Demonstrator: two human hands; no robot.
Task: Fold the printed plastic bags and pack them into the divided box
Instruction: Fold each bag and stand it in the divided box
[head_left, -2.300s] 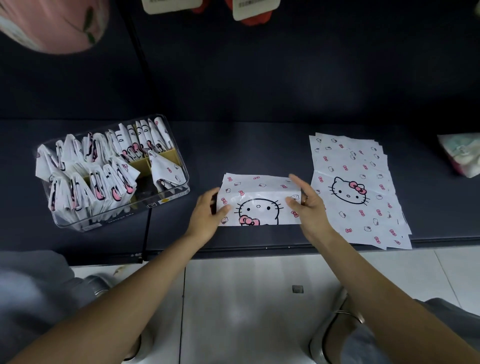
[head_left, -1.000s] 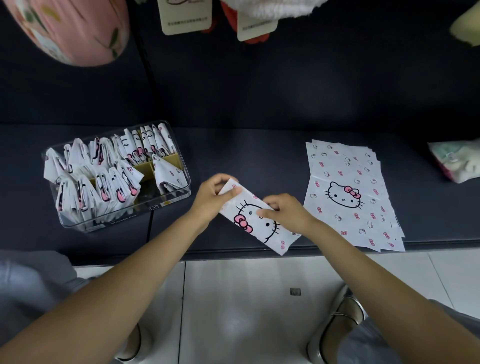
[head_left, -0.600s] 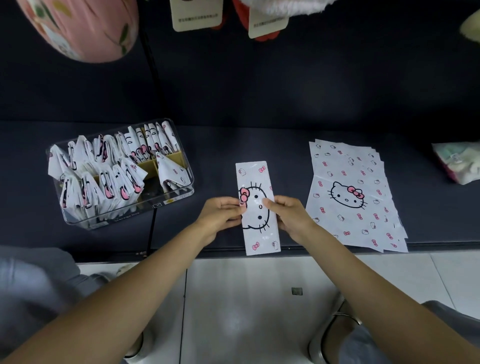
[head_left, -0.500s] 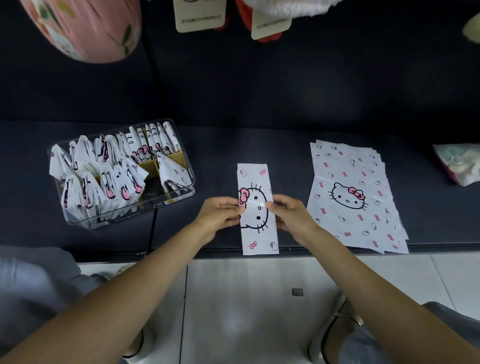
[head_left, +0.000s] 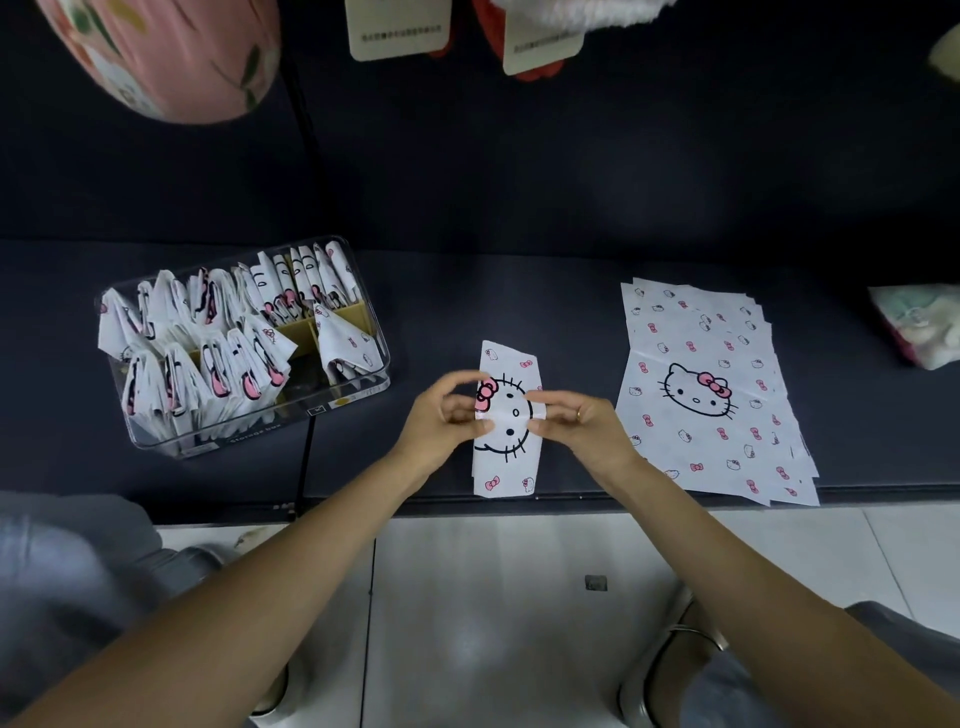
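A white plastic bag printed with a cat face and pink bows, folded into a narrow strip (head_left: 506, 457), lies upright near the front edge of the dark shelf. My left hand (head_left: 441, 421) pinches its left edge at mid-height, and my right hand (head_left: 576, 423) pinches the right edge opposite. The strip's middle is creased and lifted between my fingers. A stack of flat printed bags (head_left: 706, 384) lies to the right. The clear divided box (head_left: 363, 384) stands at left, holding several folded bags.
A pink rounded object (head_left: 171, 57) and hanging tags (head_left: 400, 28) are above the shelf's dark back wall. A pale wrapped packet (head_left: 919, 327) lies at the far right. The shelf's front edge (head_left: 519, 501) runs just below the strip, with tiled floor beneath.
The bag went from a wide fold to a narrow strip turned lengthwise away from me. Since half a second ago my fingers have pinched and raised its middle, and the strip looks shorter.
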